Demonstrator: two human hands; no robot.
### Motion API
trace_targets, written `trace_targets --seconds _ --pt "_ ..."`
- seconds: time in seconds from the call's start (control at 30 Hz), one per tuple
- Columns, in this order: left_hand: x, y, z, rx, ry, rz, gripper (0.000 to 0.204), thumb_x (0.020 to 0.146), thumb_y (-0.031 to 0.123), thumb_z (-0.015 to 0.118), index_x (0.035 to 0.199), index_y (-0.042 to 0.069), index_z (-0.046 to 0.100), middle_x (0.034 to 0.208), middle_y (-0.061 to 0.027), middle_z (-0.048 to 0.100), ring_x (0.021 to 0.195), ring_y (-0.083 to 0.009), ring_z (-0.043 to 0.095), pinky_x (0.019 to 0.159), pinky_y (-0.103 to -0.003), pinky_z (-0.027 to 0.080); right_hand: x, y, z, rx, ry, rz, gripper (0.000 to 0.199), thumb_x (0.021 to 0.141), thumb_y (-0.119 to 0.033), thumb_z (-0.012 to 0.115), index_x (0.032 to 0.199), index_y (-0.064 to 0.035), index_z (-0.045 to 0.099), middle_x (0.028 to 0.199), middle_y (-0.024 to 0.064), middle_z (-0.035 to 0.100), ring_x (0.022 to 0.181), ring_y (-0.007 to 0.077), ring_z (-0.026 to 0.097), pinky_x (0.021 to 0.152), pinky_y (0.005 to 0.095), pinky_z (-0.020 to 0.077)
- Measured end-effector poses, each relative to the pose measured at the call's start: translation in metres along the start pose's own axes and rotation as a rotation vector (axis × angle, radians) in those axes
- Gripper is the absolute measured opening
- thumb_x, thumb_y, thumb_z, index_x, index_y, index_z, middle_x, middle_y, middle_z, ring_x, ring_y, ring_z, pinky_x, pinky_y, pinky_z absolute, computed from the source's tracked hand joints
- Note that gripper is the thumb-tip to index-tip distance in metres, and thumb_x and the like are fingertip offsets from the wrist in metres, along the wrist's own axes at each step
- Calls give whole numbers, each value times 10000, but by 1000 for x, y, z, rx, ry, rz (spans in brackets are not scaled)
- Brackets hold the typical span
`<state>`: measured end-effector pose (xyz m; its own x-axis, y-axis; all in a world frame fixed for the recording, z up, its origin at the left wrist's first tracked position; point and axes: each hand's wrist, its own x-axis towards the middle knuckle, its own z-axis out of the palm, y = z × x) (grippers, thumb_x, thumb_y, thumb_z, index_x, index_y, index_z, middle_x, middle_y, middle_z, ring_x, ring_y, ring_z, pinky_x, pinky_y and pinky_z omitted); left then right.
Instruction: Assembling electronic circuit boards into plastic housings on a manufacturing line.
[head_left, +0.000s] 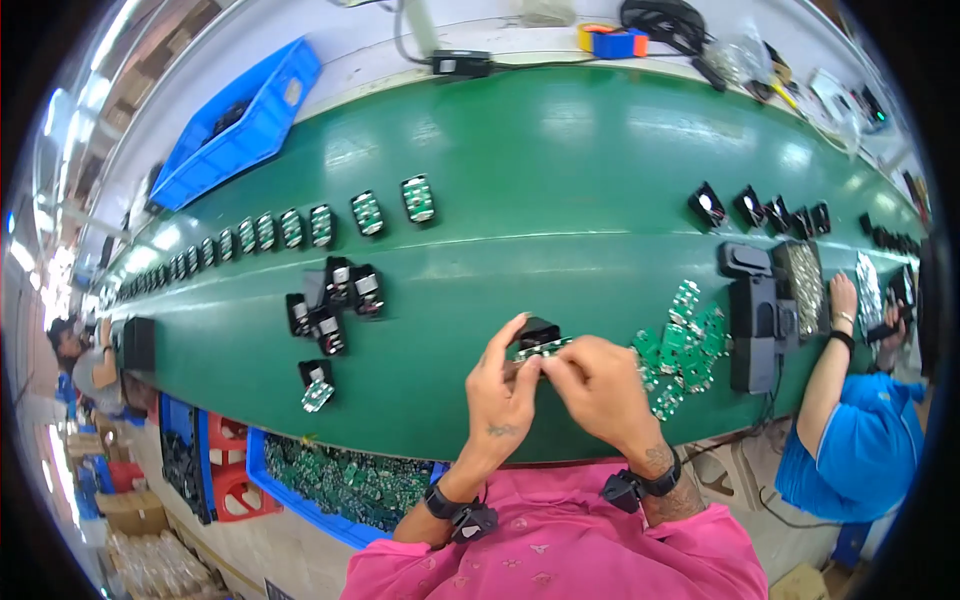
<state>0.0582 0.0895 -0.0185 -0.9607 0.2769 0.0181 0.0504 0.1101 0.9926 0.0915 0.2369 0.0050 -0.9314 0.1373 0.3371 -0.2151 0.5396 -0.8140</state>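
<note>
Close to the table's near edge, my left hand (500,392) grips a small black plastic housing (541,328) from its left side. My right hand (603,388) is closed at the same piece, pinching a green circuit board (530,350) against the housing's near side. Fingers hide much of the board, so how far it sits inside I cannot tell. Right of my hands lies a loose pile of green circuit boards (685,350). On the left is a cluster of black housings (335,300), and nearer me one more housing (316,375) has a board at its near end.
A long row of board-fitted housings (368,213) crosses the green table (520,270) leftward. A blue crate (290,105) stands far left; a blue bin (262,470) of boards sits below the edge. Black devices (752,335) stand right, beside a co-worker in blue (860,450).
</note>
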Motion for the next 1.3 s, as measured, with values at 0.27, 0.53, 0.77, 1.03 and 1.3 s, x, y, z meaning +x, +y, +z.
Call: trace_targets --seconds 0.27,0.53,0.77,1.03,1.3 --pt "9 19 -15 -199 -286 -114 556 854 -78 622 1386 53 534 1289 -118 523 900 -153 678 680 -253 599 -12 10 2 371 24 541 145 901 -89 709 935 29 631 676 23 622 544 51 539 470 228 420" --pt "6 21 -18 -76 -228 -30 588 813 -109 633 1361 94 562 1284 -134 511 802 -151 680 628 -249 579 -13 -10 9 617 103 414 126 923 -61 681 837 29 658 708 6 625 573 37 543 473 197 399" --pt "8 19 -15 38 -130 117 543 769 -99 692 1266 116 649 1268 -108 512 836 -144 678 664 -255 588 -9 -6 -13 355 -168 326 222 915 -128 673 747 14 648 586 37 585 485 90 514 449 267 377" --pt "7 14 -1 114 41 294 492 817 -138 536 1271 33 619 1222 -170 633 962 -214 691 764 -290 586 -4 -6 -12 184 -88 177 252 916 -158 680 745 24 646 632 111 572 517 224 497 504 352 379" --pt "7 23 -20 -305 -253 -31 455 929 -62 508 1377 15 494 1201 -144 628 918 -175 672 726 -285 597 2 -12 -9 32 -29 153 306 900 -169 703 680 18 604 578 94 534 491 208 482 479 366 349"
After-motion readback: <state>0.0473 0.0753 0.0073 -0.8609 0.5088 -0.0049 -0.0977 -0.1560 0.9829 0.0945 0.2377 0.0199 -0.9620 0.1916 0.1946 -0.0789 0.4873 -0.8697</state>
